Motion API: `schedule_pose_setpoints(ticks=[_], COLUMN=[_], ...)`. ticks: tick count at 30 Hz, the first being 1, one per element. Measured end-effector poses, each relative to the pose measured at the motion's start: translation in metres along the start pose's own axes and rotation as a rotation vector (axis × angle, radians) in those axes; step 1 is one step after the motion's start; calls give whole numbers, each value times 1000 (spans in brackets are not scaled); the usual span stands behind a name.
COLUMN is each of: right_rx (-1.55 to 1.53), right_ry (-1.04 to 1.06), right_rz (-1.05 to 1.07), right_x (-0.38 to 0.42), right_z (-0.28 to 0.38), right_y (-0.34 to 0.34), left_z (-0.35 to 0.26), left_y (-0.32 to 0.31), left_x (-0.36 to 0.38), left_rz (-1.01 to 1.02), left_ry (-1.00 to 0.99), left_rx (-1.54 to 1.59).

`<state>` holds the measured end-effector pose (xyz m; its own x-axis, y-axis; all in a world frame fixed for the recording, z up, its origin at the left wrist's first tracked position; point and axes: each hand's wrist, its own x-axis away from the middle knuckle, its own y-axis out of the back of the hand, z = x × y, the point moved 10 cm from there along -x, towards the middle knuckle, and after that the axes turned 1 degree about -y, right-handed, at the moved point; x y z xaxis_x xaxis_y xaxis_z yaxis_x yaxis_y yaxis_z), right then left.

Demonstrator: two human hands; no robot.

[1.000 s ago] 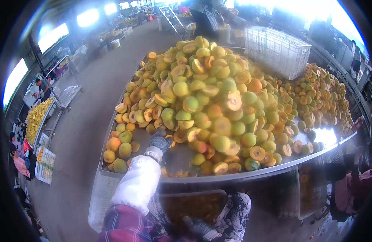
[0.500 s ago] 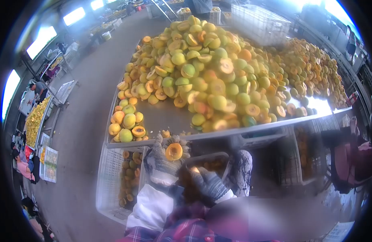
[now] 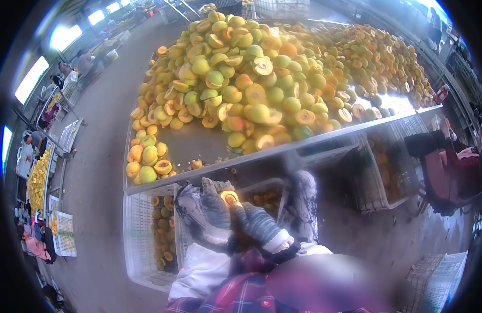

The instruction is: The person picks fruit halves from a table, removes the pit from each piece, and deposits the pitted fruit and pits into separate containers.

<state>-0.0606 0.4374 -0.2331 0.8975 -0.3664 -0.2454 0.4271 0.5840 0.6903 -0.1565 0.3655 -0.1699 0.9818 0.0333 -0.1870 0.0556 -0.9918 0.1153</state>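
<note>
My left hand (image 3: pixel 213 205), in a grey knitted glove, is closed around a halved peach (image 3: pixel 229 197) with its orange cut face up. My right hand (image 3: pixel 257 225), gloved too, meets the fruit from the right, fingers bent in; anything they grip is hidden. Both hands are over my lap, below the near edge of a metal table (image 3: pixel 282 148). On that table rises a big heap of halved peaches (image 3: pixel 235 73), yellow-green outside. A smaller group of peaches (image 3: pixel 149 154) lies at its near left corner.
A white crate (image 3: pixel 138 235) holding peach halves stands left of my legs. Another crate (image 3: pixel 276 189) with fruit is between my knees, and one more crate (image 3: pixel 374 190) stands to the right. A seated person (image 3: pixel 442 169) is at the right; others work far left.
My right hand has come up and left to the peach half. My left hand has drawn the fruit slightly down, with its fingers now closer around it. The view has shifted.
</note>
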Motion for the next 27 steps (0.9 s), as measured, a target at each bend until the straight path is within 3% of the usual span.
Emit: schedule_pose_setpoints(ticks=[2,6,7,8,9,11,13,14,15,16,17,18,19,21,22,24,25,26,27], right_rx=[-66,-325,-325,-276,-227,-270,-314,-397,-480,-483,-633,-782,-784,-852,-855,-909,-790,-786,-984], right_ry=[-10,-20,-25,-59,-93,-67,-41,-121,-199,-202,-263,-325,-328,-389,-388,-579,-484,-484,-556], right_rz=[-12,-52,-55,75,204,192,181,222,264,264,263,261,262,518,519,523,421,426,414], right_x=[7,18,13,2,-1,5,10,12,15,23,37,46,38,16,17,25,17,18,23], right_z=[-18,-48,-39,-18,-9,-9,-7,-11,-15,-29,-54,-69,-55,-2,-5,-27,-22,-22,-24], right_y=[-21,-51,-34,-14,-8,-3,6,9,7,-11,-45,-65,-38,22,18,0,20,18,8], left_z=[52,111,112,110,83,1,-85,-107,-91,-68,-59,-63,-47,-7,-8,-10,9,50,77], left_y=[8,18,13,9,9,8,-15,-29,-33,-31,-25,-25,-37,-56,-57,-65,-66,-58,-49], left_x=[15,10,9,7,10,11,20,30,29,26,24,25,15,25,23,26,30,26,24], left_rz=[-353,-455,-402,-347,-299,-71,373,660,665,534,401,404,581,878,877,965,964,763,548], left_ry=[282,141,88,34,-26,-260,-635,-714,-713,-777,-839,-838,-519,139,140,197,198,345,481], left_rx=[516,196,261,327,308,77,-240,-317,-319,-336,-354,-356,-300,-167,-170,-41,-41,178,391])
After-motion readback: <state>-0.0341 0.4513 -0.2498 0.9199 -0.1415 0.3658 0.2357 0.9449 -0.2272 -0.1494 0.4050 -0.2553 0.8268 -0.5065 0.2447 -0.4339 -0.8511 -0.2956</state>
